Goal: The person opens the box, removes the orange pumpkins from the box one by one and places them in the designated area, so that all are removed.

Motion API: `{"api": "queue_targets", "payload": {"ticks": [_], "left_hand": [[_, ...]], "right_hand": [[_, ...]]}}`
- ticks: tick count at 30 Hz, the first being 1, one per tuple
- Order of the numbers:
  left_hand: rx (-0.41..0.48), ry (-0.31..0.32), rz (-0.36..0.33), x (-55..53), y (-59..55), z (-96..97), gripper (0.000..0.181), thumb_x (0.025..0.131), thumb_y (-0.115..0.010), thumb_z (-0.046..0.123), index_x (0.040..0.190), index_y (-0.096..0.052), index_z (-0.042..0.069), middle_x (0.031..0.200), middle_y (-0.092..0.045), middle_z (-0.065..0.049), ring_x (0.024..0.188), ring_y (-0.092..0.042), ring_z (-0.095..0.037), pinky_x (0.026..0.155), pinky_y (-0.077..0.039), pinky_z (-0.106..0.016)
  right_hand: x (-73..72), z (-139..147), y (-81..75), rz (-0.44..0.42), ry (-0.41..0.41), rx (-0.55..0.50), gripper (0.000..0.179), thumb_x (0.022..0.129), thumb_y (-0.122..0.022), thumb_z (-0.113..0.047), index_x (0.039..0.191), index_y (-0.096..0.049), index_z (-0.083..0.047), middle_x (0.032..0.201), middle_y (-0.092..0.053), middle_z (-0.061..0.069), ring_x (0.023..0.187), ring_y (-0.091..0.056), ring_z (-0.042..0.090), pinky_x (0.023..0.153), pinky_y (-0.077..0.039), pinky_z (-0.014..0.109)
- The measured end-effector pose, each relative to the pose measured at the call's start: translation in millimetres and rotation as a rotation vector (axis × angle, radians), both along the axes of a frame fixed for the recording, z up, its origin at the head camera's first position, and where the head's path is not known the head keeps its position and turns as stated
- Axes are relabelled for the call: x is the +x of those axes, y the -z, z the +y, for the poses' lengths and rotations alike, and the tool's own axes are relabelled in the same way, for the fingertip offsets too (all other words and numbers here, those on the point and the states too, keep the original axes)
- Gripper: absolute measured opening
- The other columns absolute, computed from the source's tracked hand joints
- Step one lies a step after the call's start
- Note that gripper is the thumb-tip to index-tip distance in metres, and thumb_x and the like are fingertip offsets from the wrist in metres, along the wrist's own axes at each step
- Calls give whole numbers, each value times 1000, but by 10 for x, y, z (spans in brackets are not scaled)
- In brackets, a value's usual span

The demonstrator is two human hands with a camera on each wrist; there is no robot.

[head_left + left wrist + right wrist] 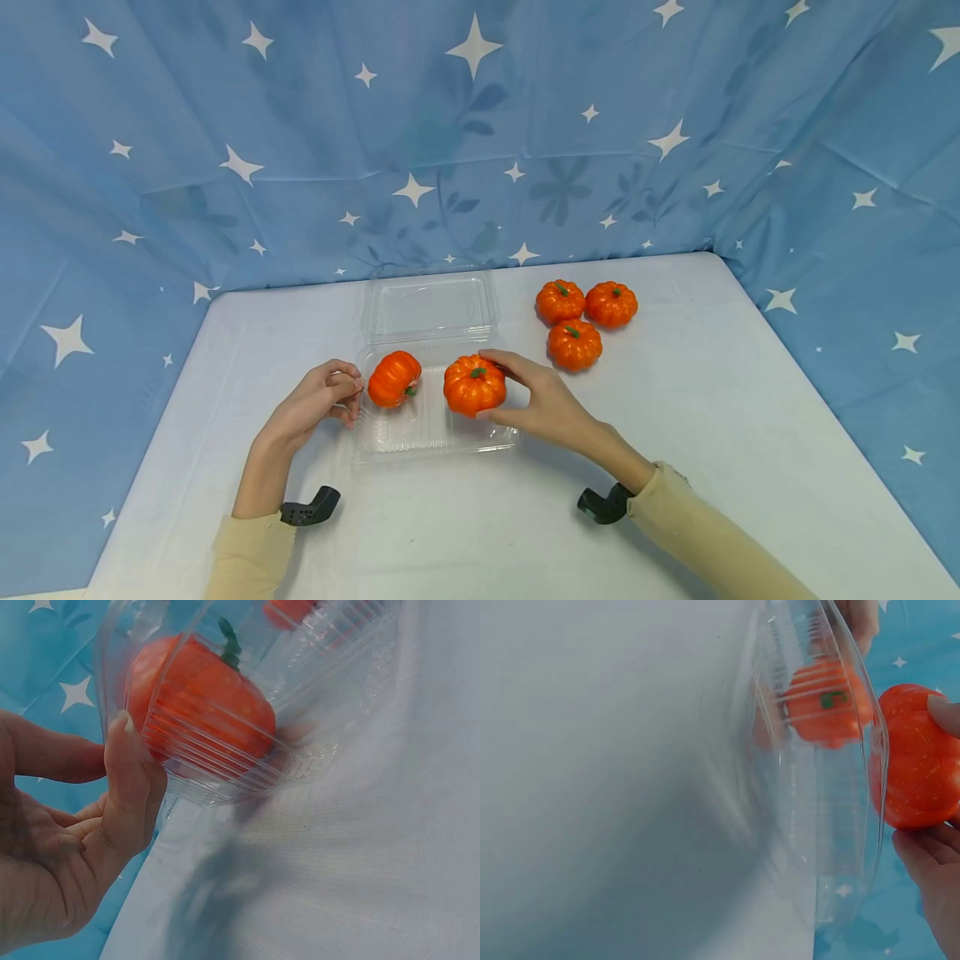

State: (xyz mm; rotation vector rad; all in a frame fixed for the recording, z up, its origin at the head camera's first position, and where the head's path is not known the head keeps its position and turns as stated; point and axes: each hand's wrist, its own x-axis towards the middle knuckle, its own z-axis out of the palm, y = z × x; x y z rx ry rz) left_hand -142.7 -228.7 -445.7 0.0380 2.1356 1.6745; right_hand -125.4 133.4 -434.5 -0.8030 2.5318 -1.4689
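Note:
A clear plastic clamshell container (pixel 427 437) sits on the table with its lid (pixel 431 304) folded back. Inside at the left, one orange toy pumpkin (pixel 393 379) lies tipped on its side, green stem toward the front right. My left hand (pixel 318 398) pinches the container's left rim between thumb and fingers, as the left wrist view shows closely. A second pumpkin (pixel 474 386) is gripped by my right hand (pixel 543 402), thumb on the near side and fingers on the far side. In the right wrist view this held pumpkin (pixel 915 761) is at the container's rim level, stem up in the head view.
Three more orange pumpkins (pixel 574 344) stand grouped at the back right of the container. A white cloth covers the table (pixel 675 433). Behind and at the sides hangs a blue curtain (pixel 315 125) with white stars.

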Motion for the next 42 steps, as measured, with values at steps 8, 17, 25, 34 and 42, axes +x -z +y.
{"api": "queue_targets", "payload": {"ticks": [8, 17, 25, 34, 42], "left_hand": [[11, 0, -5, -8, 0, 1, 27, 104, -51, 7, 123, -39, -10, 76, -61, -10, 62, -60, -19, 58, -59, -33], [12, 0, -11, -13, -8, 0, 27, 104, -50, 6, 123, -39, -10, 77, -62, -11, 62, -60, -19, 58, -60, -33], [17, 3, -13, -14, -11, -5, 27, 105, -50, 7, 123, -39, -10, 77, -62, -12, 62, -60, -19, 58, -59, -32], [20, 4, -14, -6, -25, -13, 27, 105, -50, 6, 123, -39, -10, 77, -62, -13, 62, -60, -19, 58, -59, -32], [16, -2, -19, -1, -43, -9, 29, 105, -51, 7, 124, -38, -11, 77, -62, -14, 60, -60, -19, 58, -59, -31]], "right_hand": [[3, 176, -11, 21, 56, -14, 78, 82, -88, -17, 150, -51, -12, 149, -57, 6, 138, -55, 28, 110, -48, 48], [6, 374, -18, 52, 117, -7, 76, 82, -89, -18, 148, -52, -10, 146, -59, 9, 137, -56, 30, 109, -49, 49], [21, 532, -21, 85, 200, 50, 75, 82, -87, -12, 148, -52, -9, 147, -58, 13, 132, -60, 34, 104, -52, 49], [64, 696, -13, 85, 228, 36, 78, 81, -87, -7, 149, -50, -11, 149, -56, 10, 134, -58, 32, 107, -50, 43], [88, 881, -16, 61, 261, 11, 77, 81, -85, -2, 149, -50, -8, 150, -53, 14, 138, -54, 37, 107, -46, 33]]}}
